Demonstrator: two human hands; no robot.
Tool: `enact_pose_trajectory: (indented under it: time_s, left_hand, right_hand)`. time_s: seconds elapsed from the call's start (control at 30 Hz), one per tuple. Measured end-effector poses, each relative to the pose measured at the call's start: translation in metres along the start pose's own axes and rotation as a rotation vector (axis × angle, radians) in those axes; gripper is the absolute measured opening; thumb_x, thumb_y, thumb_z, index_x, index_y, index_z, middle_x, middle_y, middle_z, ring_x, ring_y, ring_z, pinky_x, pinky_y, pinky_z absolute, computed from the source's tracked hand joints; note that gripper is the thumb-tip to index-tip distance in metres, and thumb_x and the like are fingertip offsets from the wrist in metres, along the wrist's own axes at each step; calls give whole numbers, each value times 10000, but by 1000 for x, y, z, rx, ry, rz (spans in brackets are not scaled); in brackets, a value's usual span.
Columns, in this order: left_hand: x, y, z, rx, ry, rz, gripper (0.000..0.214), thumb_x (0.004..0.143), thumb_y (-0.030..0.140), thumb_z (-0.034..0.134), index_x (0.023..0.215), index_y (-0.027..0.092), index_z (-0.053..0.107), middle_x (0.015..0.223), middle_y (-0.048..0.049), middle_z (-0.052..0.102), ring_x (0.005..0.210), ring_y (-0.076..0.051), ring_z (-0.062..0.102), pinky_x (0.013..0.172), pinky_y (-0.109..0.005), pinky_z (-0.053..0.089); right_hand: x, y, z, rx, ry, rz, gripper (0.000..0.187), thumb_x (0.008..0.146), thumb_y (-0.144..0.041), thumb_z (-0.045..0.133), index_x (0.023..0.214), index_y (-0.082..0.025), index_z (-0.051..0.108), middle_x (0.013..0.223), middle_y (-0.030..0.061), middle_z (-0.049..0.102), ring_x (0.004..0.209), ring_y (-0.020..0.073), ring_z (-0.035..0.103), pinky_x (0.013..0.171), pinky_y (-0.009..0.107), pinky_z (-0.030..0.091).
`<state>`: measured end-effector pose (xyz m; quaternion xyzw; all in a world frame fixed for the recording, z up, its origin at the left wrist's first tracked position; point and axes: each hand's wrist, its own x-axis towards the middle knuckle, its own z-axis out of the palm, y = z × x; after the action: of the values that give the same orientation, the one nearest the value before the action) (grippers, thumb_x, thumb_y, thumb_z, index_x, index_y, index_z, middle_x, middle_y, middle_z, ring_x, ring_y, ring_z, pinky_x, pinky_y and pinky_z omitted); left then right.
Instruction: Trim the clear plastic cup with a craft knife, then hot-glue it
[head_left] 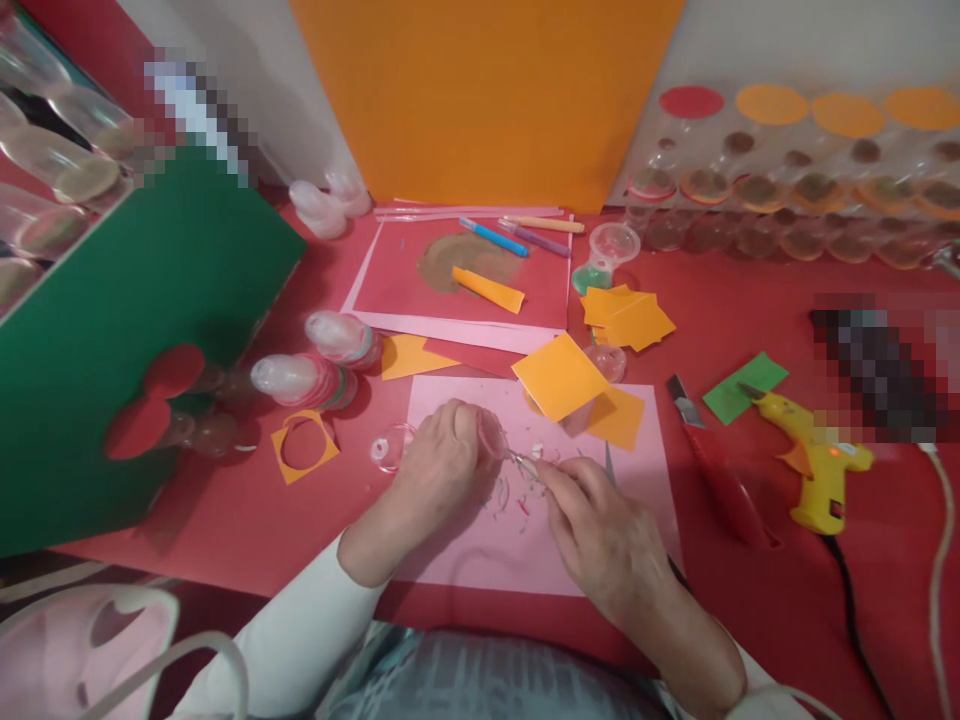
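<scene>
My left hand [442, 450] is closed around a small clear plastic cup [491, 435], tilted with its round end toward the right. In my right hand [604, 525] is a slim tool [523, 461] with a thin metal tip, which meets the edge of the cup; its exact kind is hidden by my fingers. Both hands are over a pink sheet [480, 555] strewn with small plastic shavings [517, 500]. A clear round plastic piece [390, 448] lies left of my left hand. Orange paper squares [561, 376] lie beyond my right hand.
On the right are a yellow glue gun [817, 455], a red utility knife [724, 475] and green paper [746, 388]. Stacked plastic cups [304, 380] stand at left beside a green board [172, 300]. Markers [493, 237] lie at the back, near rows of joined bottles [772, 190].
</scene>
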<state>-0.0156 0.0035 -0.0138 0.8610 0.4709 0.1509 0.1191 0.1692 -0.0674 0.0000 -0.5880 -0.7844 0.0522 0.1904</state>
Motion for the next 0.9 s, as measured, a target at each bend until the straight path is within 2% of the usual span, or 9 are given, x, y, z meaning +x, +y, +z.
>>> enact_pose_trajectory:
  time_s: [0.23,0.37,0.5,0.9]
  left_hand:
    - [1,1,2,11,10,-10,138,795,154,530,912,185,463,833,-56,558,748,-229,576,655,-367,508]
    - [2,1,1,42,4,-9,100,808,176,530,896,181,484,820,-62,552,744,-232,569,658,-376,518]
    - [3,2,1,68,14,1,79,806,178,527,880,176,502,797,-63,539,719,-234,559,637,-374,519]
    - [2,3,3,33,25,-20,106,793,177,530,889,182,488,811,-53,539,727,-225,558,656,-375,513]
  right_hand:
    - [0,-4,4,-55,13,13,345,893,-92,416,1108,-203,661,768,26,662,578,109,632,434,222,403]
    - [-2,-6,5,-84,39,-30,320,900,-83,434,1123,-164,648,767,36,656,576,109,620,445,224,411]
    - [-2,-11,6,-161,39,-40,366,878,-26,400,1133,-142,635,755,44,648,564,117,599,458,239,415]
    - [-1,-13,5,-196,23,-30,378,860,-18,407,1136,-154,626,702,30,603,531,119,567,439,254,364]
